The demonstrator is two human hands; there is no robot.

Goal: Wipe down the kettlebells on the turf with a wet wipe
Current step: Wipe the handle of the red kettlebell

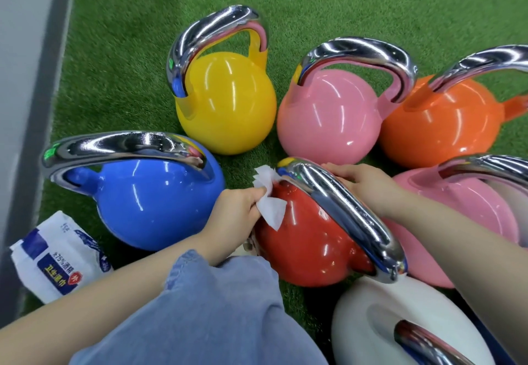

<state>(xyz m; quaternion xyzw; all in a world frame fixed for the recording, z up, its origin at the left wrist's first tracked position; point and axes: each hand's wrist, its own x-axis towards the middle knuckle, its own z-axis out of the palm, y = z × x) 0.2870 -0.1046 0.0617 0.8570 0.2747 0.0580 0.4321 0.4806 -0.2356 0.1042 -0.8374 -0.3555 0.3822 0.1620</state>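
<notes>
From the head camera, looking down, seven kettlebells sit close together on green turf [120, 50], each with a shiny chrome handle. The red kettlebell [308, 239] lies nearest, in the middle of the group, its chrome handle [345, 216] running diagonally toward the lower right. The left hand [237, 210] has its fingers curled tight around a white wet wipe [270, 199], pressing it against the upper left side of the red ball, just below where the handle joins; part of the wipe sticks out above the knuckles and another flap hangs below them. The right hand [363, 179] rests on the far side of the red kettlebell beside the handle's upper end, fingers bent over the ball, though the handle hides the fingertips and how firmly they grip cannot be told. To the left stands the blue kettlebell [154, 202], behind it the yellow kettlebell [228, 102], then a pink kettlebell [328, 119] and an orange kettlebell [440, 124] touching it. A second pink kettlebell [457, 210] lies under the right forearm, and a white kettlebell [400, 324] sits at the lower right. A blue and white pack of wipes [60, 256] lies on the turf at the lower left, beside the blue one. A denim-covered leg [205, 313] fills the bottom centre, and a grey wall [25, 79] edges the turf on the left
</notes>
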